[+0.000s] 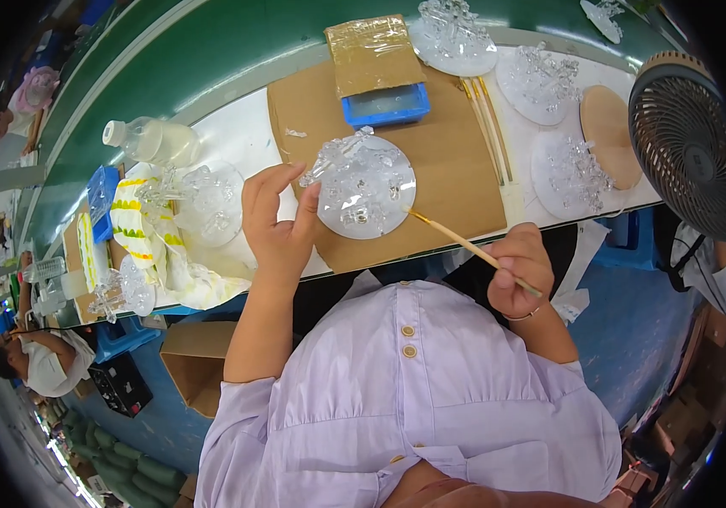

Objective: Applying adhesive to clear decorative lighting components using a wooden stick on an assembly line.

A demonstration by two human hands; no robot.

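Note:
On the cardboard sheet (456, 169) lies a round frosted disc (353, 222) bearing a cluster of clear, crystal-like pieces (363, 176). At its left rim, my left hand (277, 222) has thumb and index finger curled around the end of a clear piece, seemingly pinching it. My right hand (521, 269) grips a slim paintbrush (456, 238) by its wooden handle. The brush's bristle tip is at the disc's lower right edge; whether it touches cannot be made out.
Behind the disc, a blue tray (387, 105) of liquid sits partly under a taped cardboard piece (374, 55). Spare brushes (492, 127) lie right of it. Similar discs (562, 182) stand around. A bottle (155, 141) and patterned cloth (147, 224) are left; a fan (692, 144) is right.

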